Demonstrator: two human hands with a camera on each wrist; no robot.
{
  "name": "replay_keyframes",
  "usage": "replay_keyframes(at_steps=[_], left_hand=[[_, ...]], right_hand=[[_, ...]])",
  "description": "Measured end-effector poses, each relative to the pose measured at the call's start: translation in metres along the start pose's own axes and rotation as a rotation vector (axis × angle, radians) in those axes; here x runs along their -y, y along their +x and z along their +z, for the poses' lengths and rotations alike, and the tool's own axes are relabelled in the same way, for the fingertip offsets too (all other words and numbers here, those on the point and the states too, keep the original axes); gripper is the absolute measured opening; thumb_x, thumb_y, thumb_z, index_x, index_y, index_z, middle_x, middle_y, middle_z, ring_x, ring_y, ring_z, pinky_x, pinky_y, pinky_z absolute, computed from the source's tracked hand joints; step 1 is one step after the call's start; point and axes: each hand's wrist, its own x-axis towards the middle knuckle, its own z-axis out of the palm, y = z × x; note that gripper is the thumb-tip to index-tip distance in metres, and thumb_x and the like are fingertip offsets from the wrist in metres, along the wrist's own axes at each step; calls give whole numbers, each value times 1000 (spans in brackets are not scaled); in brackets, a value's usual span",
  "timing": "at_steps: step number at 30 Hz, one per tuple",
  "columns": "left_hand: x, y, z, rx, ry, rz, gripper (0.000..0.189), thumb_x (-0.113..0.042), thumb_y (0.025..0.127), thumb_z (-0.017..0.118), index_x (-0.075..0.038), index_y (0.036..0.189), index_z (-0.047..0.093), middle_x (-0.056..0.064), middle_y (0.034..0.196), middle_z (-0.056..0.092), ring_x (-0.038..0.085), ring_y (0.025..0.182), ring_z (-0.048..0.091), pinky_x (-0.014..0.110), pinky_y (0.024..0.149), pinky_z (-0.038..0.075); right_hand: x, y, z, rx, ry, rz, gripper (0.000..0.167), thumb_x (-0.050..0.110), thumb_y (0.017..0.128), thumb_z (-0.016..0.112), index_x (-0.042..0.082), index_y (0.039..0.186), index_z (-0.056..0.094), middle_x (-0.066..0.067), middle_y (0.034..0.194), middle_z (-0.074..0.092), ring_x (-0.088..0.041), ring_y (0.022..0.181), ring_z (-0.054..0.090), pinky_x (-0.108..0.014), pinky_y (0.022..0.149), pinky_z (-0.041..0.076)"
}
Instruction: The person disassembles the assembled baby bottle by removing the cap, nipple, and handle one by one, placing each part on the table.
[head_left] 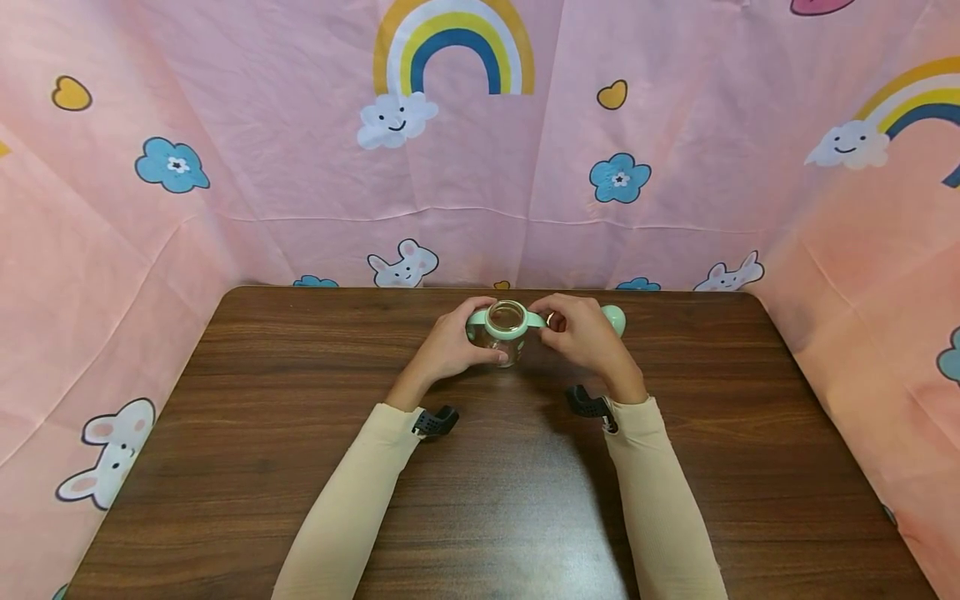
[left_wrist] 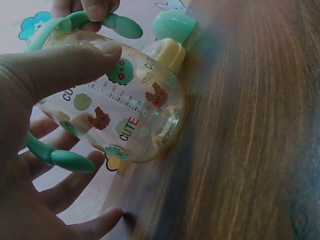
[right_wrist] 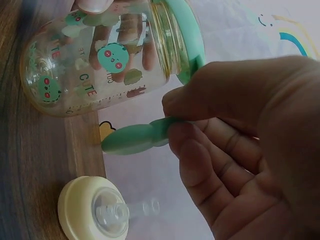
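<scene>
A clear baby bottle (head_left: 501, 348) with printed cartoon faces and "CUTE" lettering stands upright on the table, its mouth uncovered. Around its neck sits a mint green ring with two handles (left_wrist: 72, 161). My left hand (head_left: 453, 340) grips the bottle from the left, its thumb (left_wrist: 75, 65) across the near side and fingers spread round the back. Between thumb and fingers, my right hand (head_left: 583, 335) pinches the right handle (right_wrist: 131, 139). Beyond the bottle, a cream collar (right_wrist: 80, 207) with a clear nipple (right_wrist: 112, 212) is on the table, mostly hidden by my right hand in the head view.
A mint green domed cap (head_left: 615, 318) stands on the table just right of my right hand. Close behind the bottle, the brown wooden table (head_left: 360, 350) ends at a pink cloth backdrop (head_left: 480, 183). Cloth also rises along both sides.
</scene>
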Motion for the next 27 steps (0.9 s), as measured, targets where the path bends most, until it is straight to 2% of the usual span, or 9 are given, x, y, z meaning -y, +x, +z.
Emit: replay_keyframes(at_steps=[27], left_hand=[[0, 1, 1, 0, 7, 5, 93, -24, 80, 103, -12, 159, 54, 9, 152, 63, 31, 137, 58, 55, 115, 46]], right_hand=[[-3, 0, 1, 35, 41, 27, 37, -7, 91, 76, 0, 127, 76, -10, 99, 77, -23, 82, 71, -40, 73, 58]])
